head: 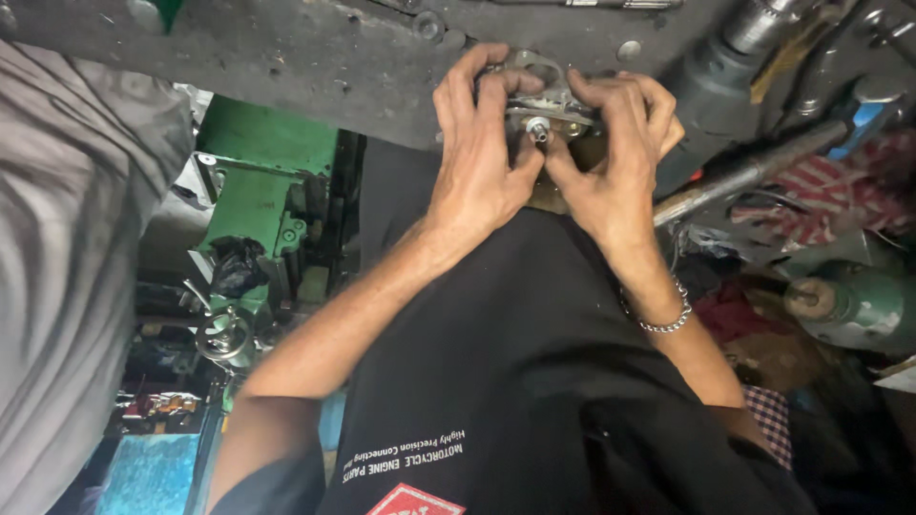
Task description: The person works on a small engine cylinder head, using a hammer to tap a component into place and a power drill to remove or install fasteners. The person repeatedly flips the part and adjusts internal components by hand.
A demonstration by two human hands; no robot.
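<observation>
both hands meet at about twelve o'clock in the view, at the edge of a dark, grimy workbench [286, 57]; between them sits a small metal part [546, 95], silver and greasy, with a short round stub poking out toward the person; the left hand [482, 157] wraps over the part from its nine o'clock side, fingers curled across the top and thumb pressed in under the stub; the right hand [611, 162] closes on it from three o'clock, fingers hooked over the far edge, thumb meeting the other thumb just below the stub; so both hands are clamped tight on the part, which is touching the bench edge, though how it rests there is hidden by the fingers; a silver chain bracelet [663, 319] circles the right wrist; the black shirt [515, 381] fills the lower middle; at nine o'clock stands a green machine [258, 181] with a small handwheel below it; at two o'clock a grey metal bar [754, 172] lies slanted beside a red and white striped rag [840, 191]; a grey sleeve [67, 267] of another person fills the far left.
</observation>
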